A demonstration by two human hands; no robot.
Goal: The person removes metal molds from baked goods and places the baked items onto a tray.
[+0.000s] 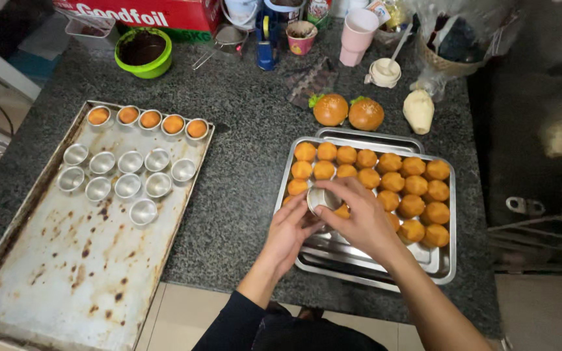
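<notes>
Both my hands meet over the left part of a steel tray (365, 260) filled with several small orange cakes (391, 182). My left hand (291, 234) and my right hand (359, 218) together hold a small upturned metal cup mould (321, 197), bottom up, just above the cakes. To the left lies a large worn baking sheet (79, 273) with a row of several moulds still holding orange cakes (150, 119) and several empty metal moulds (128, 185) below them.
On the dark granite counter (242, 149) stand a green bowl (143, 52), a red foil box (144, 13), a pink cup (358, 29), a small white cup with a spoon (385, 70), two round buns (348, 112) and a pale lump (419, 110). A second steel tray lies under the first.
</notes>
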